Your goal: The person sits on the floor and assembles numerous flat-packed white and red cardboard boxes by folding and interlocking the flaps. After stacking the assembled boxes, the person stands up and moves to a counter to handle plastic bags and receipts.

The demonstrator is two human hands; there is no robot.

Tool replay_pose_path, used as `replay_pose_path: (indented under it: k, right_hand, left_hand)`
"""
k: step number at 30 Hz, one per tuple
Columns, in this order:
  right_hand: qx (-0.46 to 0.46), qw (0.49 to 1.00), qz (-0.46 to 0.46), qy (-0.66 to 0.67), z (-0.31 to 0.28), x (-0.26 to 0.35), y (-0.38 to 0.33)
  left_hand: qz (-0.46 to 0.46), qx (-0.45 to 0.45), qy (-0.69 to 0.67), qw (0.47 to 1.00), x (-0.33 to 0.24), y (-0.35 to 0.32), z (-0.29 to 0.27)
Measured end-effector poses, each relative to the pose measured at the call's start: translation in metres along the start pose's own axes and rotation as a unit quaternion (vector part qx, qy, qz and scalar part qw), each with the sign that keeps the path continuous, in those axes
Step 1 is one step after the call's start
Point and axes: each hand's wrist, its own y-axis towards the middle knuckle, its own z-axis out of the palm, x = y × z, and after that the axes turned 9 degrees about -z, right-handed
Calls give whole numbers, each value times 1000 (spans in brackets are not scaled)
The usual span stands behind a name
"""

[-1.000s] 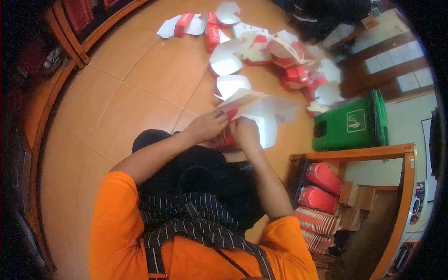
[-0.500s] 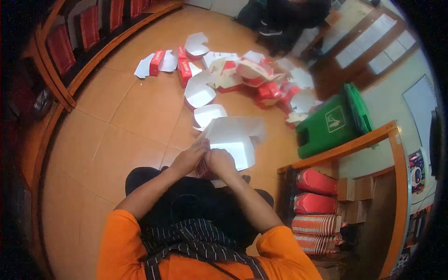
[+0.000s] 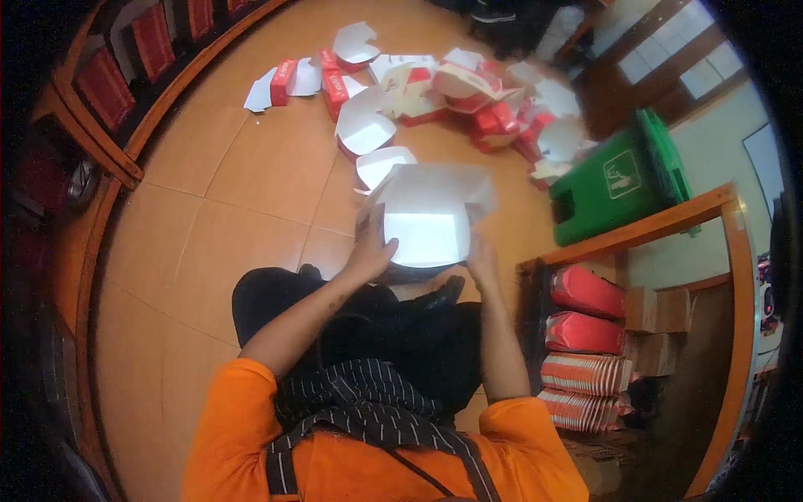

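Above my lap I hold a cardboard food box (image 3: 427,238), its white inside facing me and its lid flaps standing up at the far side. My left hand (image 3: 371,251) grips the box's left wall, thumb at the inner edge and fingers hidden outside. Against the right wall lies my right hand (image 3: 483,260), its fingers mostly hidden behind the cardboard. Just beyond, another open white box (image 3: 383,166) rests on the floor, with a further open box (image 3: 365,132) behind it.
Several red and white boxes (image 3: 493,121) lie heaped on the floor ahead. A green bin (image 3: 615,180) lies on its side at the right, by a wooden-framed shelf (image 3: 631,227) with red packs and stacked flat cartons (image 3: 584,374). A wooden rack (image 3: 134,138) runs along the left.
Both hands were together at the box's left side. My right hand has moved across to the right wall, and the box now faces me more squarely.
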Motion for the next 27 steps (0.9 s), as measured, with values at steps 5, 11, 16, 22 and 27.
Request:
replay_pose_path:
  k: [5,11,16,22,27]
  right_hand:
    - [-59,993,-40,-97,-2,21,-14]
    - [-34,988,2,-148,-16,29,-7]
    - [-11,993,41,-107,-20,-8,-6]
    - [-41,999,20,11,-20,5,-20]
    - [-23,998,61,5,-24,23,-23]
  left_hand:
    - [-35,17,-62,997,-5,14,10]
    - [-212,90,-154,961,-50,34,-3]
    - [-174,101,-168,965,-21,39,8]
    - [-246,328,58,910,62,54,-92]
    - [156,76,441,880,37,142,-51]
